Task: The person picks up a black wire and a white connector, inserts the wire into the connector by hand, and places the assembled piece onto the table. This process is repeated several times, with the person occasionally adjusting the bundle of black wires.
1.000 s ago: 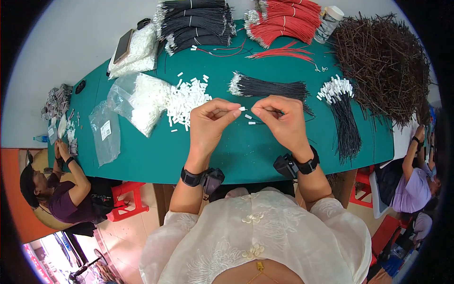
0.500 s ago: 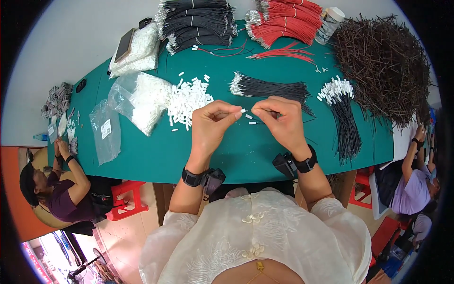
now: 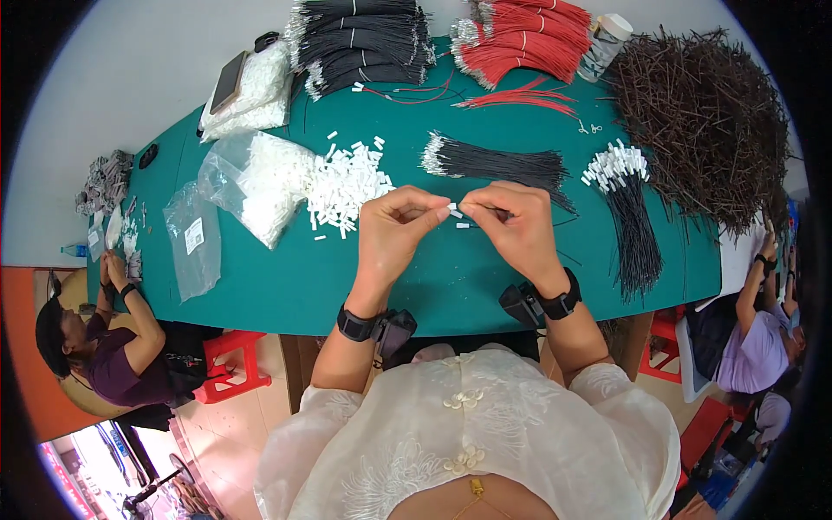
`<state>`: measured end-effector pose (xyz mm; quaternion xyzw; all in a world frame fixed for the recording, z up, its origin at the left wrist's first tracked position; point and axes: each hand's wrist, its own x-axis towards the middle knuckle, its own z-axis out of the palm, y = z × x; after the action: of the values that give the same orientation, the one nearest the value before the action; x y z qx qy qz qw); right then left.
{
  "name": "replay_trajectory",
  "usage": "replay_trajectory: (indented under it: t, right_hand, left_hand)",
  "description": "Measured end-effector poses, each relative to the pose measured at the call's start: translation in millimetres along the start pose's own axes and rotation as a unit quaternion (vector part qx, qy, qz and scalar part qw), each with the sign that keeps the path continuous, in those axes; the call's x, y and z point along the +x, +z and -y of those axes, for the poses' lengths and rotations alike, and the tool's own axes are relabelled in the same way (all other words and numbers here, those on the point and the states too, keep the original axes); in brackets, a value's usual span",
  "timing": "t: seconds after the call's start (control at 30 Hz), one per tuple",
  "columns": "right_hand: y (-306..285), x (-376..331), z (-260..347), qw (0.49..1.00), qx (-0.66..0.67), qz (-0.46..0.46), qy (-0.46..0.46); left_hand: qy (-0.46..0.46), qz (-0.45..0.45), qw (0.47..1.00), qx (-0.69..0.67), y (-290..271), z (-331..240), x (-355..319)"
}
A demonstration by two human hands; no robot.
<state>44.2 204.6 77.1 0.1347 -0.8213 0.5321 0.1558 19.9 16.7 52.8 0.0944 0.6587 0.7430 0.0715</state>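
Observation:
Between thumb and forefinger, my left hand (image 3: pixel 392 225) pinches a small white connector housing (image 3: pixel 451 208). Facing it, my right hand (image 3: pixel 520 225) is closed in a pinch on a thin black wire, mostly hidden by the fingers, its end at the housing. Just below the fingertips, a loose white housing (image 3: pixel 462 226) lies on the green table. Beyond my right hand is a bundle of black wires (image 3: pixel 507 164) with bare metal ends. Left of my left hand spreads a heap of white housings (image 3: pixel 351 184).
A bag of housings (image 3: pixel 276 178) lies open at left, beside an empty clear bag (image 3: pixel 192 243). Black wires with white housings (image 3: pixel 637 230) lie at right, near a brown tangled pile (image 3: pixel 702 121). Black bundles (image 3: pixel 360 39) and red bundles (image 3: pixel 524 39) are stacked behind. Two people sit at the sides.
My left hand has moved slightly right and down, bringing the white housing up against my right fingertips. The gap between the hands has narrowed; my right hand has barely shifted.

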Motion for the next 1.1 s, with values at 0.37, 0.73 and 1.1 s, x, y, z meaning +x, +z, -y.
replay_trajectory:
  t: [0.37,0.73,1.1]
  right_hand:
    - [-44.1,-6.2,-32.7,0.948,-0.268,0.173,0.018]
    - [-5.5,44.3,-88.7,0.949,-0.304,0.056,-0.065]
    - [-11.7,41.7,-75.7,0.998,-0.041,-0.005,0.053]
  left_hand:
    - [0.132,0.011,0.911,0.391,-25.2,31.6,35.6]
    - [0.085,-0.037,0.71,0.698,-88.5,55.7,144.7]
    - [-0.124,0.162,0.919,-0.337,-41.2,18.4,58.6]
